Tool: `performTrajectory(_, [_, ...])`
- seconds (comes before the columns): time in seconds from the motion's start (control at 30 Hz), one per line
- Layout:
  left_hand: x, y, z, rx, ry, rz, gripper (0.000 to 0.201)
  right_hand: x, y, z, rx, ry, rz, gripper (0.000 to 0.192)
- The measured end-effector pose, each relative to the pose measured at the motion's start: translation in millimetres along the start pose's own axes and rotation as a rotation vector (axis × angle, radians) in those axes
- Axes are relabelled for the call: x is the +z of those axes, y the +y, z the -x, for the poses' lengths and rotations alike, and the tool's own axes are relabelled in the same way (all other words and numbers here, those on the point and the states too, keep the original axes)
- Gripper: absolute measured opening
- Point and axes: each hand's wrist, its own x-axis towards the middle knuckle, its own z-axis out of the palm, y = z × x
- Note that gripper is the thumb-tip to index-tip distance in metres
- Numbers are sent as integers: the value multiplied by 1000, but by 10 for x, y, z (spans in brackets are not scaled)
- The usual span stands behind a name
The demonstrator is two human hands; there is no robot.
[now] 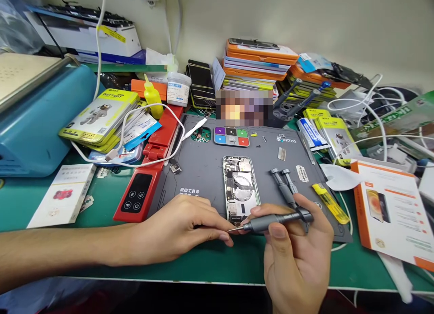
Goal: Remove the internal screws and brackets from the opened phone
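A grey precision screwdriver (274, 220) lies level just below the bottom edge of an opened smartphone (241, 188), pinched between thumb and fingers of the right hand (298, 259). The left hand (179, 230) rests left of the phone's lower end, its thumb and forefinger pressed together at the screwdriver's tip. The phone lies on a grey repair mat (203, 169). Right of the phone lie two more grey screwdrivers (284, 185) and a yellow pry tool (330, 203); left of it, a red heating clamp (147, 178).
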Motion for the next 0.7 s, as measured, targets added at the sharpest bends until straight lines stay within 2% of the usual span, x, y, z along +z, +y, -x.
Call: performTrajectory(0.7, [-10,-2,-13,27,-37,17,21,-59,31,3,188,-49,-140,42])
